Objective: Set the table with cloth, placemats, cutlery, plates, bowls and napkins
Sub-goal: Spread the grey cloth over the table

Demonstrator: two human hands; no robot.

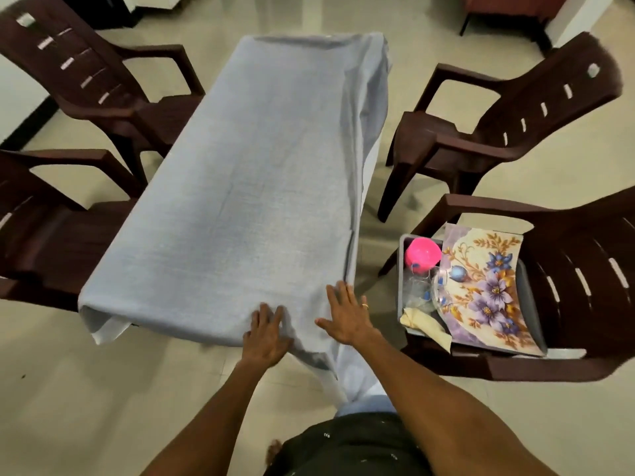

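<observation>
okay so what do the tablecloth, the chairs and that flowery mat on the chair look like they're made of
The tablecloth looks like matte woven fabric: light grey-blue, fine weave, soft folds at its edges. The chairs look like moulded plastic: dark brown, one-piece, slotted backs, slight sheen. The floral placemat seems a glossy printed sheet, perhaps plastic or laminate; it curves stiffly and reflects light.

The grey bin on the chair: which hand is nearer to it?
Right. The right hand lies flat on the tablecloth at the near right corner, just across a gap from the grey bin. The left hand presses the cloth farther left.
</observation>
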